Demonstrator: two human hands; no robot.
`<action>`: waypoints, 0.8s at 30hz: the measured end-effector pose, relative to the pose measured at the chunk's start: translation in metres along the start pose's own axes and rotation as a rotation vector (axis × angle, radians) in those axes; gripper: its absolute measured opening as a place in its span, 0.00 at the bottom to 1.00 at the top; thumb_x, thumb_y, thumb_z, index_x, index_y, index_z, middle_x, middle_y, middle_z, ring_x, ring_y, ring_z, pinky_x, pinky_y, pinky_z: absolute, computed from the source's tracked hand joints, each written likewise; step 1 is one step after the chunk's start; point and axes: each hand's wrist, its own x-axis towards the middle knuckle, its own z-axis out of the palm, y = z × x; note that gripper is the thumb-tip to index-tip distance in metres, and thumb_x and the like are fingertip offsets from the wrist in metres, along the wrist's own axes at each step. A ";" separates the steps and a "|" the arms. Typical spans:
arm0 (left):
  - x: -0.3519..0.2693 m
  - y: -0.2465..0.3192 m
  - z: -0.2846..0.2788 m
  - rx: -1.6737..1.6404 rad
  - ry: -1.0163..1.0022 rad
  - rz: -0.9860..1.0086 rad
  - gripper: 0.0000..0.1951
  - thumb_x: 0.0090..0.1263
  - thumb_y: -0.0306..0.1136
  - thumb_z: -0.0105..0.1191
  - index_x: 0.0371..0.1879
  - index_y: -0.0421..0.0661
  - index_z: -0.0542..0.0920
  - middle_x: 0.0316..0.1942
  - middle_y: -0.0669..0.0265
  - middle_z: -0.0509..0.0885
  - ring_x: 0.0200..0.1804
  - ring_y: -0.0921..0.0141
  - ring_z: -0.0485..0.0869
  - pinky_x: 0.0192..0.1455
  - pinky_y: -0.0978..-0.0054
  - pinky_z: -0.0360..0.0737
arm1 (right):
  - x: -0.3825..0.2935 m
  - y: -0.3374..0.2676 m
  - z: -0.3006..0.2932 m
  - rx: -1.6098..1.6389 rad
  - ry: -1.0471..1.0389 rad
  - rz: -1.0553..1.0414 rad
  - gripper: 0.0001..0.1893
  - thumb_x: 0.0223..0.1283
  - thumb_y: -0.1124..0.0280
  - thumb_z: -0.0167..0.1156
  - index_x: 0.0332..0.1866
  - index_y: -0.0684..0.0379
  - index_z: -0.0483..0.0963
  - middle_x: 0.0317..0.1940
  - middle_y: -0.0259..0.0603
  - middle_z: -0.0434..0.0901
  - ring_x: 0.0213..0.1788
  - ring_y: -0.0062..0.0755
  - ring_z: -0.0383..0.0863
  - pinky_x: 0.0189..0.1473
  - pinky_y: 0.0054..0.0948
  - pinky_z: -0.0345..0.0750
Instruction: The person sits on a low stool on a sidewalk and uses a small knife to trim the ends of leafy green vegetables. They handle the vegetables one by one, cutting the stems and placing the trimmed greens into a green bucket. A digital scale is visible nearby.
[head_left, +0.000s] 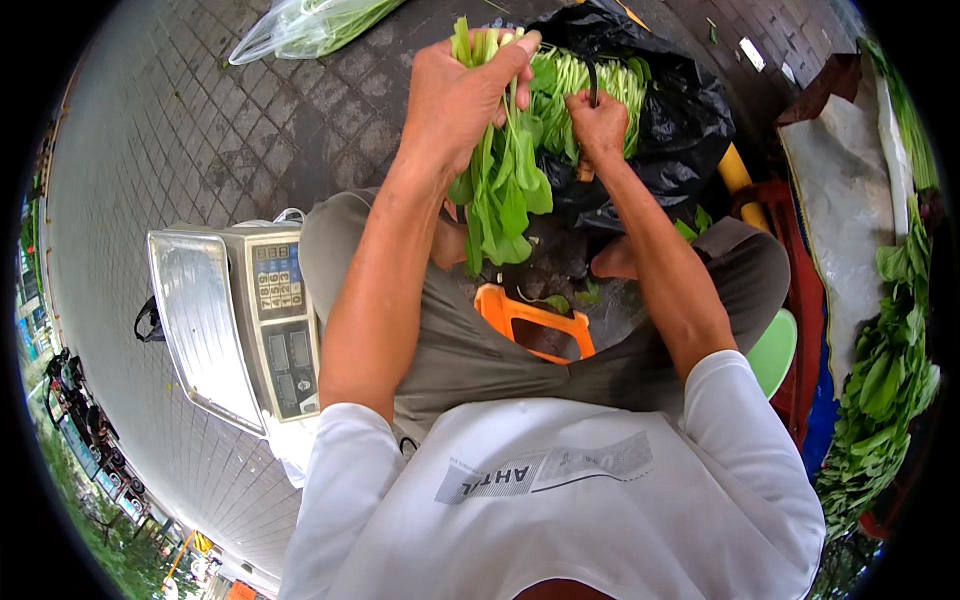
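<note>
My left hand (476, 86) grips a bunch of leafy greens (502, 195), their pale stems up and the broad leaves hanging down between my knees. Beside it, my right hand (600, 124) is closed around the handle of a knife (593, 81). Its narrow dark blade points away from me, and the brown handle end shows below my fist. Under and around the right hand lie more greens (559, 79), stems packed together, in an opened black plastic bag (675, 112). My left fingertips are partly hidden behind the stems.
A digital scale (281, 300) with a metal pan (199, 322) stands by my left knee. An orange plastic stool (532, 322) shows between my legs. At right are a green stool seat (776, 352) and piled greens (885, 405). A clear bag of greens (319, 26) lies on the paving.
</note>
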 end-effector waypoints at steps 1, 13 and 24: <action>-0.001 0.000 0.001 0.002 -0.006 -0.002 0.10 0.67 0.34 0.61 0.37 0.40 0.82 0.24 0.71 0.80 0.22 0.80 0.77 0.19 0.85 0.65 | -0.002 -0.011 -0.008 0.004 0.007 -0.040 0.13 0.45 0.63 0.66 0.27 0.65 0.80 0.19 0.45 0.81 0.24 0.38 0.82 0.33 0.35 0.77; -0.025 -0.012 0.029 0.238 -0.159 0.055 0.12 0.70 0.37 0.57 0.42 0.41 0.82 0.32 0.65 0.88 0.35 0.77 0.86 0.23 0.82 0.73 | -0.070 -0.109 -0.142 0.326 -0.364 0.051 0.11 0.55 0.66 0.68 0.28 0.63 0.79 0.16 0.28 0.73 0.14 0.14 0.70 0.16 0.20 0.64; -0.066 -0.027 0.064 0.248 -0.345 -0.040 0.17 0.68 0.39 0.61 0.46 0.36 0.82 0.23 0.72 0.80 0.21 0.82 0.73 0.21 0.82 0.70 | -0.125 -0.084 -0.160 0.512 -0.287 0.092 0.09 0.54 0.69 0.70 0.32 0.63 0.80 0.20 0.27 0.76 0.16 0.11 0.69 0.16 0.17 0.64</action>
